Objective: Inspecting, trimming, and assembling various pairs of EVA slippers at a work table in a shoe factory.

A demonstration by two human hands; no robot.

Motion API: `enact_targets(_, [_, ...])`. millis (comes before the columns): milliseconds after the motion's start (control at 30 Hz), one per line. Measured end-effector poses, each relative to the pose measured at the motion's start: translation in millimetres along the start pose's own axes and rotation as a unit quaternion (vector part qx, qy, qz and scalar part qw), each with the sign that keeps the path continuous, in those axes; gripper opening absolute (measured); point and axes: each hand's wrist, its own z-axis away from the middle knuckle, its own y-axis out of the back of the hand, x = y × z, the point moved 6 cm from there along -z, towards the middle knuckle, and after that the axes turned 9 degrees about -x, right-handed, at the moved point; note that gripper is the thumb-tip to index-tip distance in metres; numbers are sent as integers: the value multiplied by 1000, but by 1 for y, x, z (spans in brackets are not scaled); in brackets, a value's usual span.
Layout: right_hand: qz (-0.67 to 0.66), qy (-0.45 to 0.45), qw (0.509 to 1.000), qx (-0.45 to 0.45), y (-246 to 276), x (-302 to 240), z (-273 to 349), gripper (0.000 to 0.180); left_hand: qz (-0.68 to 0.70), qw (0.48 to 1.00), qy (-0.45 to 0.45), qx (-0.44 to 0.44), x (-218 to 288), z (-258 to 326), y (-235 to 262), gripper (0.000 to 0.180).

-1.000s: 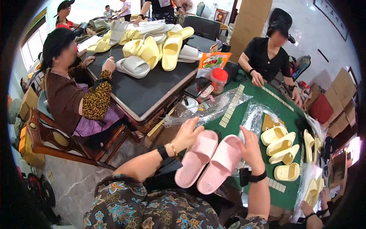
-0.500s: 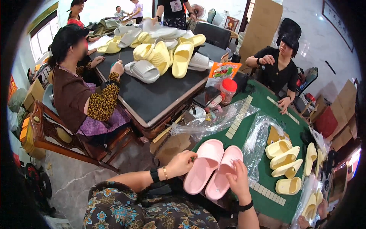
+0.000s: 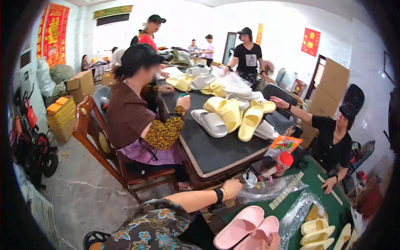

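Observation:
A pair of pink slippers lies side by side on the green table [image 3: 335,200], a left pink slipper [image 3: 239,227] and a right pink slipper [image 3: 267,227]. My right hand [image 3: 271,242], partly cut off by the lower edge, grips the right slipper near its strap. Beyond the pair, my left hand [image 3: 232,188] is stretched forward, clear of the slippers. Its fingers are curled, and what they hold, if anything, is hidden. Clear plastic bags [image 3: 298,214] lie beside the slippers.
Several yellow slippers [image 3: 318,238] and rows of pale tiles [image 3: 287,190] share the green table with a red-lidded jar [image 3: 284,162]. Grey and yellow slippers [image 3: 251,123] are piled on the dark table [image 3: 208,156]. Co-workers sit at left and right; others stand behind.
My left hand has left the pink slippers and moved forward. My right hand stays at the right slipper. The view has tilted up and left, and the co-worker at right has stretched an arm toward the pile.

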Motion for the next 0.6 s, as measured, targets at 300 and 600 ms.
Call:
enact_targets(300, [-91,18,996,-17,-18,22,-7,46,15,1000,8,18,-5,-8,12,9])
enact_targets(600, [-91,8,995,-31,-17,21,-5,49,85,996,-18,25,-7,0,39,11])
